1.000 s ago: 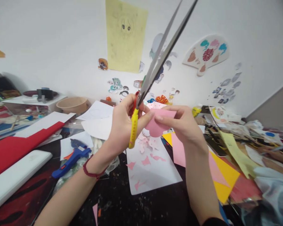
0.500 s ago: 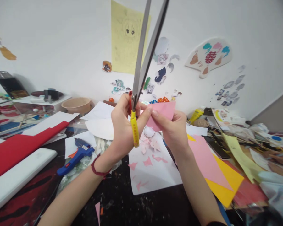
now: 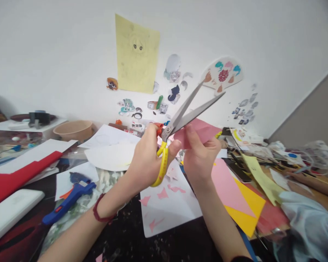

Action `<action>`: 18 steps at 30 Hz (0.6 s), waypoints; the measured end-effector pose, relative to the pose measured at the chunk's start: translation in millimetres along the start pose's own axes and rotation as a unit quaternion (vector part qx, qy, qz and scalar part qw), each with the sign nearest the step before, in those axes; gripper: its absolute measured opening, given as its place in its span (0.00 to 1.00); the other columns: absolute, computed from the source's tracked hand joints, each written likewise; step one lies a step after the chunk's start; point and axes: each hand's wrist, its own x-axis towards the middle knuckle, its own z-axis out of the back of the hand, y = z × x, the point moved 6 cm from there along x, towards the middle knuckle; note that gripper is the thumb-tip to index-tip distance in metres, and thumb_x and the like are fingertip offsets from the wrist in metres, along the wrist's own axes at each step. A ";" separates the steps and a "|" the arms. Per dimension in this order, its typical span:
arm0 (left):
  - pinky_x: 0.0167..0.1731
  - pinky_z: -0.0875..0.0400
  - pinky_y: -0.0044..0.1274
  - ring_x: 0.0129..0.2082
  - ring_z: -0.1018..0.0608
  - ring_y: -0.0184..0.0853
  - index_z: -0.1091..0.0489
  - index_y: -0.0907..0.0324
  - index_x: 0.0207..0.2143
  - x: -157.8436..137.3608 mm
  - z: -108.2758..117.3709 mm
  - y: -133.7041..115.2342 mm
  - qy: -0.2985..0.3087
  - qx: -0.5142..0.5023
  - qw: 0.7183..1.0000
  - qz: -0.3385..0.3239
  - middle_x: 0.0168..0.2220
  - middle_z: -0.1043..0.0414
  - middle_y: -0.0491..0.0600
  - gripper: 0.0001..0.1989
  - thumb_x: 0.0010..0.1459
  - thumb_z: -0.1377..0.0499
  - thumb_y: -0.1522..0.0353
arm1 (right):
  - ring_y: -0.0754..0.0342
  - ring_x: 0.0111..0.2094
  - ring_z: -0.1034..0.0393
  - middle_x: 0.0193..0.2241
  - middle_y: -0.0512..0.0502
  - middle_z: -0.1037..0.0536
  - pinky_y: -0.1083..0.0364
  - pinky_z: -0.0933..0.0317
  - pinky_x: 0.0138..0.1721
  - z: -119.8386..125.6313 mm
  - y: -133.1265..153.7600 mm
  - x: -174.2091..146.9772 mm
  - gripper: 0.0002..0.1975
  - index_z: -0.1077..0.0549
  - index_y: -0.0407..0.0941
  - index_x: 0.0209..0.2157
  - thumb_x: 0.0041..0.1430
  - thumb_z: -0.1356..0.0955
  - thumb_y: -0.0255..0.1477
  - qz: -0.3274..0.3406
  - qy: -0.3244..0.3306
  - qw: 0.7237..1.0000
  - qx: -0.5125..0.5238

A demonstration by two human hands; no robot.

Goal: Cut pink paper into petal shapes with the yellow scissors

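My left hand (image 3: pixel 149 158) is closed around the yellow and red handles of a pair of scissors (image 3: pixel 167 131). The blades are spread apart and point up to the right. My right hand (image 3: pixel 200 156) pinches a piece of pink paper (image 3: pixel 205 130) between thumb and fingers, just beneath the lower blade. Whether a blade touches the paper I cannot tell. Below the hands, a white sheet (image 3: pixel 169 218) lies on the black table, with several pink paper scraps (image 3: pixel 162 193) on it.
A blue glue gun (image 3: pixel 71 198) lies left of my left arm. Pink paper (image 3: pixel 231 185) and yellow paper (image 3: pixel 248 214) are stacked on the right. A beige bowl (image 3: pixel 73 130) stands at the back left. Another person's arm (image 3: pixel 311 181) rests at the far right.
The scissors have swung from pointing upward to pointing up and right, over the pink paper. My left thumb has come off the paper. The view has shifted right.
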 end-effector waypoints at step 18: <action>0.28 0.40 0.29 0.28 0.32 0.35 0.43 0.55 0.33 -17.1 -22.9 -7.1 0.022 0.025 0.996 0.083 0.31 0.35 0.47 0.16 0.60 0.41 0.56 | 0.51 0.39 0.22 0.27 0.51 0.22 0.53 0.28 0.36 11.1 9.1 -3.3 0.04 0.21 0.49 0.30 0.54 0.25 0.33 0.028 -0.065 0.997 -0.022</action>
